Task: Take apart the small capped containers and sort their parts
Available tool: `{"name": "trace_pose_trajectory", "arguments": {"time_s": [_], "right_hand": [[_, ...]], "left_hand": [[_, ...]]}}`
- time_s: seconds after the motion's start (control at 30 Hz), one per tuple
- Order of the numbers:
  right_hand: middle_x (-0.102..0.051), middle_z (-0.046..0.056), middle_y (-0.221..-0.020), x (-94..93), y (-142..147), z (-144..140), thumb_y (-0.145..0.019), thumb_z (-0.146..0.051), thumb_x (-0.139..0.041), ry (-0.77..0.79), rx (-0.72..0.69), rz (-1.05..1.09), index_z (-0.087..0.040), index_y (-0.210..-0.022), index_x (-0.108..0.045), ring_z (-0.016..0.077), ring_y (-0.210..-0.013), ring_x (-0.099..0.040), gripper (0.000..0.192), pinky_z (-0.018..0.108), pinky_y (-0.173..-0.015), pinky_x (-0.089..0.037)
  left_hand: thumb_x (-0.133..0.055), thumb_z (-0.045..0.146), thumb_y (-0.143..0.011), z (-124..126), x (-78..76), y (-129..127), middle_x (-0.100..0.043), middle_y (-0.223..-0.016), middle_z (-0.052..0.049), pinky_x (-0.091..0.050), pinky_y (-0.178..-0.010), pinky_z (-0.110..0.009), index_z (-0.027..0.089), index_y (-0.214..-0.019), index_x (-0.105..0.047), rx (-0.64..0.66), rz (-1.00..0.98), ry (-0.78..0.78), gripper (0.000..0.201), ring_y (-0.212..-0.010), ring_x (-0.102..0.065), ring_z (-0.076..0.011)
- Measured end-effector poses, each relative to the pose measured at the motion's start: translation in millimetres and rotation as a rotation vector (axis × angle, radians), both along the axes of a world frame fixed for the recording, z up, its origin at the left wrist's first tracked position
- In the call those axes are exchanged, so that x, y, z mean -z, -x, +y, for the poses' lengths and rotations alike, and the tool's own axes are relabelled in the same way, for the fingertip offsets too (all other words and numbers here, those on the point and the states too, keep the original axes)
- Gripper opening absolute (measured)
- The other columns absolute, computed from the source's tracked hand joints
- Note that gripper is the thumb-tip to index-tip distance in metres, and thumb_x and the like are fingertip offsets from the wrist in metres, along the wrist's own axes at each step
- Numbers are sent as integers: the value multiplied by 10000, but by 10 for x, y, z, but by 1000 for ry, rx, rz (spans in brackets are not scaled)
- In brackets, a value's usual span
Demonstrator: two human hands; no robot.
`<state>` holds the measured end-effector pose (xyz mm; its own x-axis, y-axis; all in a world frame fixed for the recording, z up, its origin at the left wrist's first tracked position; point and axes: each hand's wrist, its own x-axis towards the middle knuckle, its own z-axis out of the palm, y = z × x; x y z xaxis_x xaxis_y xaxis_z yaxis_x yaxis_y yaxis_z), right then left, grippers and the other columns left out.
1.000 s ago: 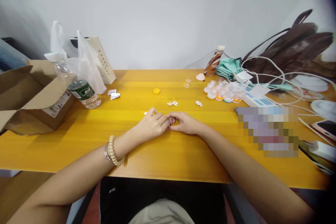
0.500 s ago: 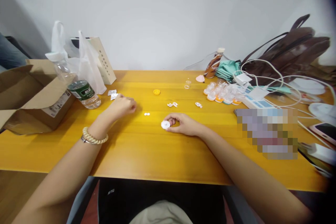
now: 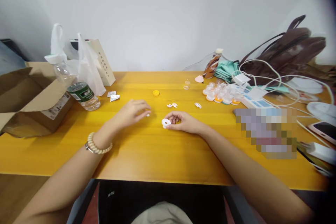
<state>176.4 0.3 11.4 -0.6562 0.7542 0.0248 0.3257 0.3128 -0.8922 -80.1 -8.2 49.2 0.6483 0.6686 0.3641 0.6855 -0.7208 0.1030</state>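
My right hand point(image 3: 180, 121) pinches a round white plastic piece point(image 3: 166, 122) with a dark hole at its middle, just above the table. To its left, my left hand point(image 3: 134, 111) reaches forward with fingers stretched out and thumb apart. By its fingertips lies a small white disc point(image 3: 148, 114); a second one, if there, is hidden by the hand. Small white openwork pieces point(image 3: 172, 105) lie beyond my right hand, with another openwork piece point(image 3: 197, 105) further right. Behind them is a yellow round cap point(image 3: 155, 93).
At left stand an open cardboard box point(image 3: 52, 106), a water bottle point(image 3: 84, 94) and a white plastic bag point(image 3: 90, 66). Foil packets point(image 3: 114, 96) lie nearby. Rows of clear-topped cases point(image 3: 223, 92), a coffee bottle point(image 3: 213, 63), a power strip point(image 3: 253, 99), cables and a brown bag point(image 3: 283, 56) crowd the right.
My left hand has moved right, from near the foil packets to the small white discs, and its fingers have opened out. The white piece in my right hand has tilted, showing its hole.
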Motion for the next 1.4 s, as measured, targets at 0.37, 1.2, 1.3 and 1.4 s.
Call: {"name": "trace_pose_trajectory", "arguments": {"time_s": [0.37,1.2,1.3,1.4], "right_hand": [[-540,-34,-710,29,-1,40,-674,-372,-697,93,76,129,-167,-980,-591,92,-613,-482,384,244,-597,-377],[-563,-7,-749,28,8,22,-745,-391,-630,15,109,13,-157,-967,-615,107,-647,-498,323,254,-621,-390],[-566,-3,-747,25,1,18,-752,-399,-623,3,108,9,-160,-974,-617,108,-644,-495,326,252,-610,-393],[-577,1,-756,25,-4,17,-755,-399,-622,-7,107,8,-169,-966,-623,110,-642,-492,312,255,-608,-393]], "left_hand": [[-416,206,-916,-53,210,-329,-648,-945,-64,-471,-771,-267,181,-977,-617,164,-137,28,212,-861,-601,-155],[-360,238,-889,818,330,-227,-486,-1333,-83,-347,-1047,-336,160,-1240,-479,-155,-9,78,379,-1227,-449,-204],[-340,204,-889,879,370,-455,-469,-1350,-101,-340,-1056,-339,140,-1222,-490,-92,36,130,370,-1251,-431,-212],[-322,176,-888,929,393,-670,-441,-1374,-101,-323,-1069,-335,139,-1213,-495,-46,63,165,370,-1270,-410,-208]]}}
